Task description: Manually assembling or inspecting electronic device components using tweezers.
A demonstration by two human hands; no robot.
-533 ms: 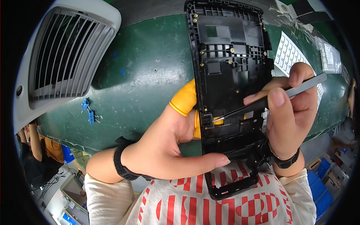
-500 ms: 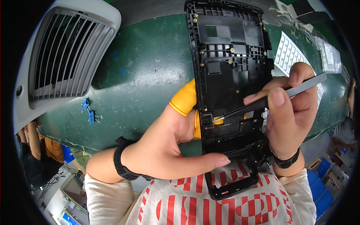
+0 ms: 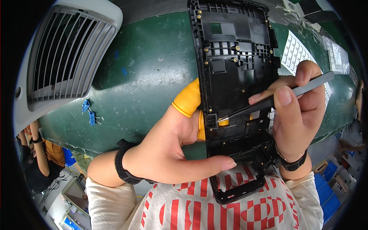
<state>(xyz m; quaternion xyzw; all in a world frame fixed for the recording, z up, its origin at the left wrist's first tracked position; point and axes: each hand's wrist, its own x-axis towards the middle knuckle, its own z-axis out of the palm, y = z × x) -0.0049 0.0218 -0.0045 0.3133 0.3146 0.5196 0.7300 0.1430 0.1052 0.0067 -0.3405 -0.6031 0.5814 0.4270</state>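
A long black plastic housing (image 3: pixel 230 82), lined with ribs and small brass inserts, stands lengthwise in front of me over the bench edge. My left hand (image 3: pixel 172 149) grips its left side, with yellow finger cots (image 3: pixel 188 99) on fingers that pass behind it and the bare thumb across the lower front. In my right hand (image 3: pixel 295 111) are dark metal tweezers (image 3: pixel 264 104), pinched between thumb and fingers. Their tip touches or nearly touches a small square frame (image 3: pixel 211 120) at the housing's left edge; whether it grips anything is too small to tell.
The green bench (image 3: pixel 153 61) carries a grey slatted fan-like unit (image 3: pixel 65 53) on the left and blue binder clips (image 3: pixel 90 112) near it. On the right lie a white sheet of labels (image 3: pixel 297 51) and a clear plastic bag (image 3: pixel 336 56). Another person's arm (image 3: pixel 40 153) shows far left.
My hands and the tweezers hold almost the same pose, with the tip still at the small square frame. The other person's arm at far left has shifted.
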